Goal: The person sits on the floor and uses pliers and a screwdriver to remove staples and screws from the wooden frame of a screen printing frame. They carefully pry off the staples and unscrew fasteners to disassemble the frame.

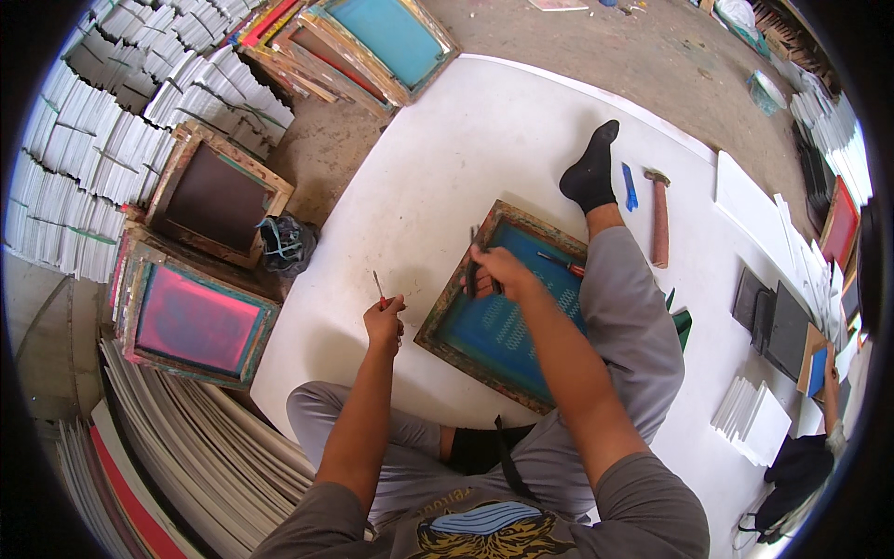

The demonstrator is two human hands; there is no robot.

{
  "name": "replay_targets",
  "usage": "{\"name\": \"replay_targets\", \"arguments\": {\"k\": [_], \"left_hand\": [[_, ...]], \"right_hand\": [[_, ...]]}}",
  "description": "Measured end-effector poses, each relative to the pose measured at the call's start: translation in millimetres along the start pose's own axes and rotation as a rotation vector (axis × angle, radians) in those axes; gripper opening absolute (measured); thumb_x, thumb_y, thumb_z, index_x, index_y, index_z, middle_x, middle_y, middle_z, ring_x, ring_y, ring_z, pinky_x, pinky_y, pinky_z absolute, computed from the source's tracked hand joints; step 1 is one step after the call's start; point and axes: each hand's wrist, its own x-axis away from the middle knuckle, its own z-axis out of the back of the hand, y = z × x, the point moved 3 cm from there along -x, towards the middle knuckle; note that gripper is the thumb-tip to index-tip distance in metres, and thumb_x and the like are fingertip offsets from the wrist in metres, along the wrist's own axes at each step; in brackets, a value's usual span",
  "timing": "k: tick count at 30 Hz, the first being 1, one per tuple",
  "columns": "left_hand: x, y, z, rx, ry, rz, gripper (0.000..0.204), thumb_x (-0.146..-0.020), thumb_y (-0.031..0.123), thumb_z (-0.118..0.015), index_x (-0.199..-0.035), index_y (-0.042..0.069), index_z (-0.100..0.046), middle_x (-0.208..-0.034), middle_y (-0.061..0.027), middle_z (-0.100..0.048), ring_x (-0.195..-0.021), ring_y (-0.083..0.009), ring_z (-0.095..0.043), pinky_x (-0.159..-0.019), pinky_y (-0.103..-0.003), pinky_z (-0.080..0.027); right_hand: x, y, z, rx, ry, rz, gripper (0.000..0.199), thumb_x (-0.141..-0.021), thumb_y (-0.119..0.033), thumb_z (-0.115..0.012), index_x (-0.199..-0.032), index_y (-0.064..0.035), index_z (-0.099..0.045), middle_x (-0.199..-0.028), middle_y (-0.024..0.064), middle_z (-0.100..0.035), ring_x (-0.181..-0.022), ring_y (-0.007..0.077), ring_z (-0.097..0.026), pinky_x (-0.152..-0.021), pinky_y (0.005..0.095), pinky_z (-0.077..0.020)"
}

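My left hand [384,326] is closed around a small screwdriver [377,282], its thin shaft pointing up and away from me. In my right hand [499,271] is a dark pair of pliers [472,272], held above the left side of a silk-screen frame [447,315]. That frame lies tilted on the white surface in front of me, with a worn wooden border and a blue mesh [492,328] bearing rows of pale marks. A second screwdriver [562,264] with a red and black handle rests on the mesh, near my bent right leg.
Right of my socked foot [590,172] lie a blue cutter knife [630,188] and a hammer [659,222]. More screen frames [197,319] lean at the left, beside a dark bag [287,246]. Paper stacks [84,140] stand behind. Another person's arm [831,396] shows at far right.
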Motion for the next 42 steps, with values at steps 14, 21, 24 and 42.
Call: {"name": "replay_targets", "arguments": {"k": [14,21,24,42], "left_hand": [[-11,-11,-9,0.016,0.054,-0.179,0.031,-0.091,0.023,-0.074,-0.105,-0.004,-0.073,-0.061,-0.0018,-0.055,-0.041,-0.0107,-0.046,-0.039,-0.028,-0.037],[-4,-9,-12,0.018,0.058,-0.154,0.03,-0.092,0.023,-0.074,-0.103,-0.005,-0.072,-0.061,-0.0018,-0.055,-0.04,-0.0103,-0.046,-0.039,-0.028,-0.036],[-5,-12,-11,0.014,0.046,-0.148,0.032,-0.092,0.024,-0.074,-0.105,-0.005,-0.071,-0.06,-0.0014,-0.054,-0.04,-0.0105,-0.045,-0.039,-0.028,-0.036],[-6,-21,-8,-0.007,0.021,-0.136,0.035,-0.092,0.026,-0.073,-0.109,-0.004,-0.07,-0.058,-0.0021,-0.052,-0.038,-0.0121,-0.045,-0.038,-0.029,-0.035]], "right_hand": [[-22,-14,36,-0.27,0.033,-0.011,0.05,-0.106,-0.047,-0.045,-0.11,0.0005,-0.061,-0.1,0.0226,-0.073,-0.085,0.0342,-0.074,-0.075,0.0519,-0.0611],[-19,-11,37,-0.261,0.094,0.0,0.041,-0.106,-0.041,-0.05,-0.108,-0.0009,-0.059,-0.091,0.0214,-0.071,-0.077,0.0329,-0.072,-0.067,0.0502,-0.0601],[-22,-7,39,-0.272,0.078,0.018,0.041,-0.106,-0.04,-0.051,-0.108,0.0,-0.059,-0.09,0.0221,-0.071,-0.077,0.0329,-0.072,-0.065,0.0501,-0.0599],[-17,-13,44,-0.045,0.141,-0.006,0.044,-0.104,-0.042,-0.053,-0.106,0.0012,-0.056,-0.078,0.0181,-0.068,-0.064,0.0286,-0.07,-0.054,0.0466,-0.058]]}}
